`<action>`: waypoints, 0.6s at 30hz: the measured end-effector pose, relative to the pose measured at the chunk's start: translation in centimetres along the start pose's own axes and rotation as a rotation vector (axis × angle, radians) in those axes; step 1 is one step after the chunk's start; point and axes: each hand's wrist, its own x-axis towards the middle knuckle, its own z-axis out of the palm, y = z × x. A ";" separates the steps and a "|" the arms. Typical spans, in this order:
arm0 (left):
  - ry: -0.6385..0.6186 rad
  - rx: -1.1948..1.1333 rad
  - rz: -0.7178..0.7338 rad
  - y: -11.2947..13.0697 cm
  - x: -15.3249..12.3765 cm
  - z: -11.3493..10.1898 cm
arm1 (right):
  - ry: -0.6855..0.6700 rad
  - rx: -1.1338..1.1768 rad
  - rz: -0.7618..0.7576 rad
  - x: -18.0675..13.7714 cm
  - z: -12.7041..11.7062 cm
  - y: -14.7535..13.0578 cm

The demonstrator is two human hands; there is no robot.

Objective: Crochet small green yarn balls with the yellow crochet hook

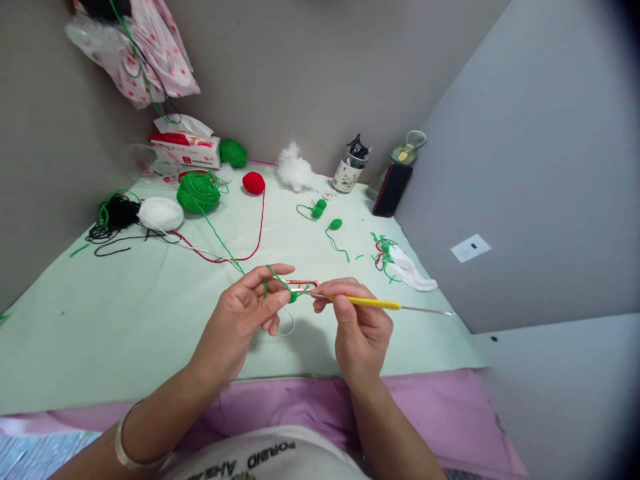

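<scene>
My right hand (357, 320) grips a crochet hook (373, 303) by its yellow handle, the metal ends sticking out both ways. Its left end reaches a small piece of green crochet work (294, 295), which my left hand (255, 300) pinches between thumb and fingers. Green yarn loops over the raised left index finger. From there the strand runs back to the large green yarn ball (199, 192). Behind the fingers, partly hidden, lies a flat orange-and-white object (305, 285); a thin white loop (287, 327) shows below the left hand.
Red (254, 183) and white (161, 214) yarn balls, black yarn (120, 213), and a tissue box (193, 149) stand behind to the left. Stuffing (295, 168), a pen cup (349, 172), small green crocheted pieces (318, 209), a phone (393, 191), a bottle (404, 155) and yarn scraps (384, 250) lie beyond and right.
</scene>
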 end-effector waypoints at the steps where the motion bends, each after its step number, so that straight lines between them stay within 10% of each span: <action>1: -0.006 -0.009 -0.006 0.0 0.0 0.1 | -0.003 0.002 -0.003 0.0 0.0 0.0; 18: -0.103 -0.127 -0.102 0.3 0.0 0.5 | -0.022 -0.094 -0.140 -1.1 0.5 0.9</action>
